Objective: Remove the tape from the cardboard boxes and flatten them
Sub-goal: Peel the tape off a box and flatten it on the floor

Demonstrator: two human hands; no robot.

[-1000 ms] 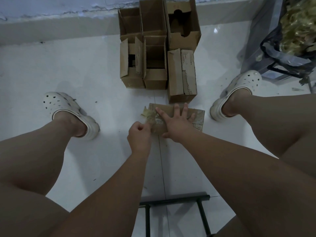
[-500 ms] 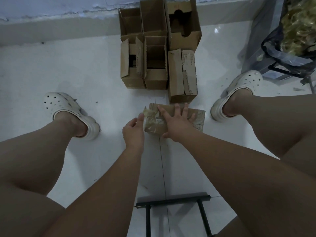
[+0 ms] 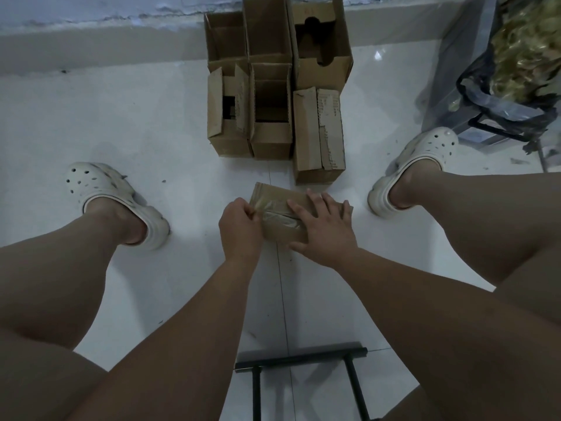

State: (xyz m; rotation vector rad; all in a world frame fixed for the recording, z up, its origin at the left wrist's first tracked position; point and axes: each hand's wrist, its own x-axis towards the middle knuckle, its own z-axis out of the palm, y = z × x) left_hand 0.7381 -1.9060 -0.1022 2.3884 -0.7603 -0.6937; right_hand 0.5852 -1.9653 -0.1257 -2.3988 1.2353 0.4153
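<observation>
Glossy white tile floor (image 3: 121, 117); grey skirting (image 3: 91, 47) under chipped pale wall (image 3: 76, 7); dim light.

box (image 3: 270, 192) under right fingers (image 3: 315, 202): matt brown cardboard | tape (image 3: 279, 217) beside left fingers (image 3: 243, 209): glossy, wrinkled film | flap (image 3: 331, 126) beyond the fingers: rough torn corrugation | floor (image 3: 151, 132): glossy white tile | clogs (image 3: 100, 183): matt plastic | frame (image 3: 300, 357): matt black metal

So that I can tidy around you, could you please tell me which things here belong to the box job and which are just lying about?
Job in hand: taped box pressed by the right hand; tape pinched by the left hand; other boxes near the wall.
Lying about: black metal frame; dark bag at the right.
</observation>
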